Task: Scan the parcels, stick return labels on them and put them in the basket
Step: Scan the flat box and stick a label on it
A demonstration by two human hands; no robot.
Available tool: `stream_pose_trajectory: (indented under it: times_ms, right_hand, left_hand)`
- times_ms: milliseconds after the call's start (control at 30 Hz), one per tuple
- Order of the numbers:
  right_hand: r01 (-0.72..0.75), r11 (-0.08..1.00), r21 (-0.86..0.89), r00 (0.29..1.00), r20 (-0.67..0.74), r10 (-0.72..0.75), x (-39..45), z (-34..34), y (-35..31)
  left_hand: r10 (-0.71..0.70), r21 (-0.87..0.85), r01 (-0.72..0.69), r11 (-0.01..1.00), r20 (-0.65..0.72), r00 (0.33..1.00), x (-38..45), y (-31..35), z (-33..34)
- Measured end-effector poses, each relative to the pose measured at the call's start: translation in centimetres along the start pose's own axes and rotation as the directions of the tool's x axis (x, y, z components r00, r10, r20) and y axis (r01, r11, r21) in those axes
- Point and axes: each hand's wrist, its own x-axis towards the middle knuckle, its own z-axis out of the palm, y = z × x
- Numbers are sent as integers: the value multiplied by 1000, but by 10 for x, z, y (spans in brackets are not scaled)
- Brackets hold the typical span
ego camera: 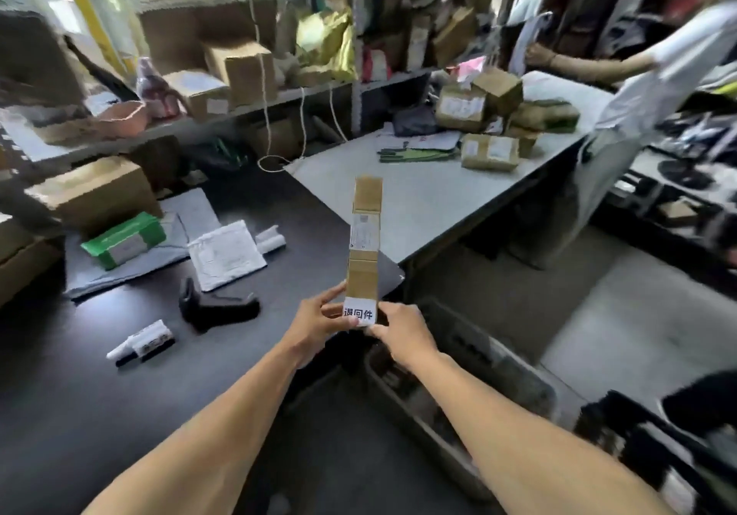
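Cardboard parcel (363, 235), long and narrow, brown, held upright above the near corner of the black bench (119, 395); shipping label midway up its face. White return label (359, 312) with black characters at the parcel's lower end. Left hand (317, 321) grips that lower end from the left, fingers curled round it. Right hand (402, 333) pinches the return label's right edge against the parcel. Left of the parcel, lying on the bench: black handheld scanner (215, 305), marker pens (141, 343), white mailer (225, 255), green parcel (123, 240). Below and right of the parcel: grey basket (458, 387) on the floor.
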Motion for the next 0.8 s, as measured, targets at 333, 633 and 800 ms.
stream_pose_trajectory:
  times_ms: [333,633,800]
  right_hand:
    - [-481,850,216,852,-113,511,-41,-60,179]
    - [-654,721,230,750,72,658,36,10,279]
    - [-664,702,257,745,158,648,95,81,354]
  left_hand:
    - [-174,159,115,980,432,885,100,-37,192]
    - [-414,270,322,907,445,794,208,-148,217]
    - [-524,341,413,844,362,771,283,-258,211]
